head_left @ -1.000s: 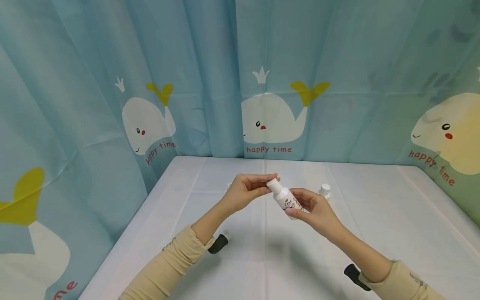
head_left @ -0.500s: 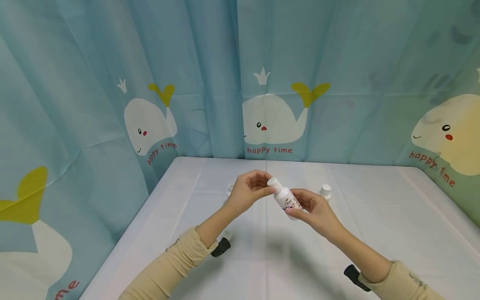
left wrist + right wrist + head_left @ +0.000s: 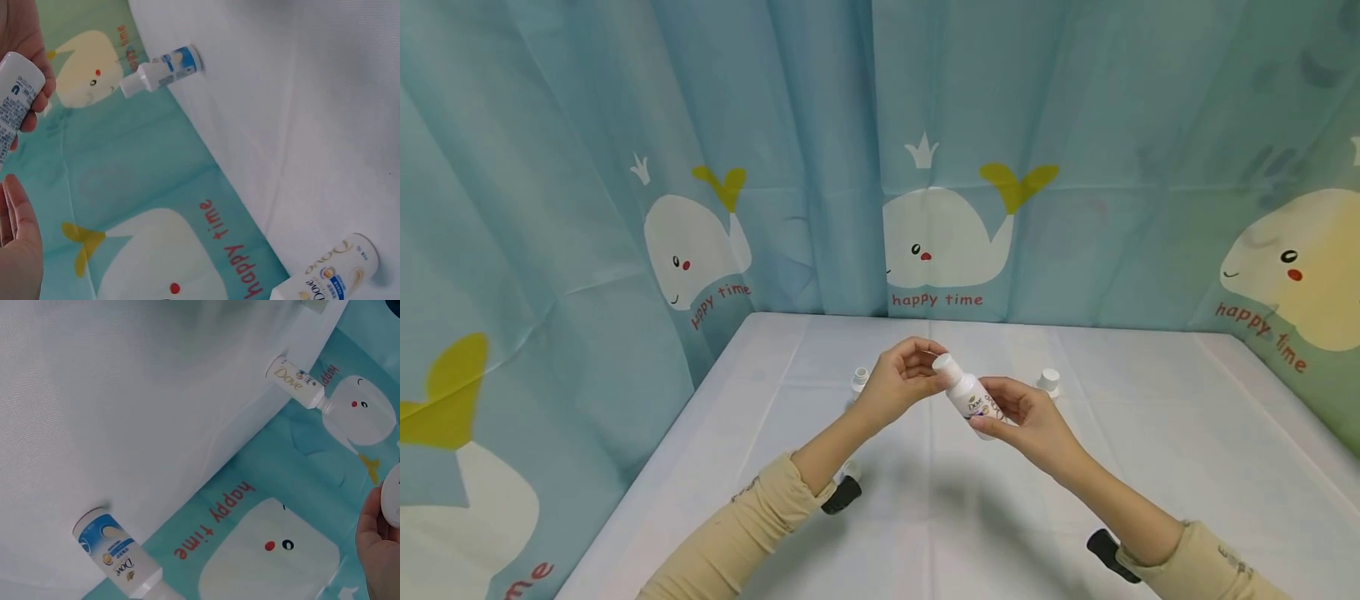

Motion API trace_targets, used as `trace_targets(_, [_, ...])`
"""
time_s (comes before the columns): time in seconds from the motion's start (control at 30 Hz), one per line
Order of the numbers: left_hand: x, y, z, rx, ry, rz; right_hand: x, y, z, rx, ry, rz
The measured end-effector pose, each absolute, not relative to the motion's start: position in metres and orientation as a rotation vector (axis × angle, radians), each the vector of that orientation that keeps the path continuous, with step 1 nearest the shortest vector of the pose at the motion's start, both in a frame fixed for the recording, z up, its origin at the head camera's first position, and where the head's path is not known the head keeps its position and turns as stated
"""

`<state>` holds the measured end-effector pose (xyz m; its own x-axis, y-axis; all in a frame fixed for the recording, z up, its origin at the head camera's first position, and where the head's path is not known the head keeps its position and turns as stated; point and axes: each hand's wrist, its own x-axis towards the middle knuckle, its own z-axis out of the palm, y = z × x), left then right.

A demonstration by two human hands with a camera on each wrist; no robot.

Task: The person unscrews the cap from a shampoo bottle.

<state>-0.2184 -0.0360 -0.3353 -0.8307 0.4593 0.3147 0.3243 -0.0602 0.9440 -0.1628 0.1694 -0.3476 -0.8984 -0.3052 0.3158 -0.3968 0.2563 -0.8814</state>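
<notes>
A small white Dove bottle [image 3: 976,398] with a white cap [image 3: 947,368] is held tilted above the table, its cap toward the upper left. My right hand [image 3: 1036,423] grips the bottle's body, thumb in front and fingers behind. My left hand [image 3: 897,385] pinches the cap, with its fingers curled at the far side and the thumb at the near side. In the left wrist view the printed back of the bottle [image 3: 17,94] shows above the left hand [image 3: 20,240]. Only the bottle's round base [image 3: 392,495] shows in the right wrist view, beside the right hand [image 3: 382,550].
Two more white bottles stand on the white-covered table [image 3: 1150,433]: one [image 3: 860,382] behind the left hand, one capped [image 3: 1049,382] behind the right hand. A small white thing [image 3: 852,471] lies partly hidden by the left wrist camera [image 3: 842,496]. A whale-print curtain [image 3: 820,208] hangs behind.
The left hand's fingers, stretched out over the cap one second ago, have curled in around it. The right hand and the bottle have stayed nearly still.
</notes>
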Motion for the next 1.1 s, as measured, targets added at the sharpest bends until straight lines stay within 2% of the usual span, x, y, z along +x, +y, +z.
trace_targets(0.8, [-0.224, -0.048, -0.329, 1.319, 1.882, 1.874, -0.164, 0.173, -0.349, 0.646, -2.447, 1.745])
trace_targets(1.1, [-0.224, -0.044, -0.326, 1.172, 2.02, 1.931, -0.164, 0.173, -0.348, 0.65, -2.444, 1.731])
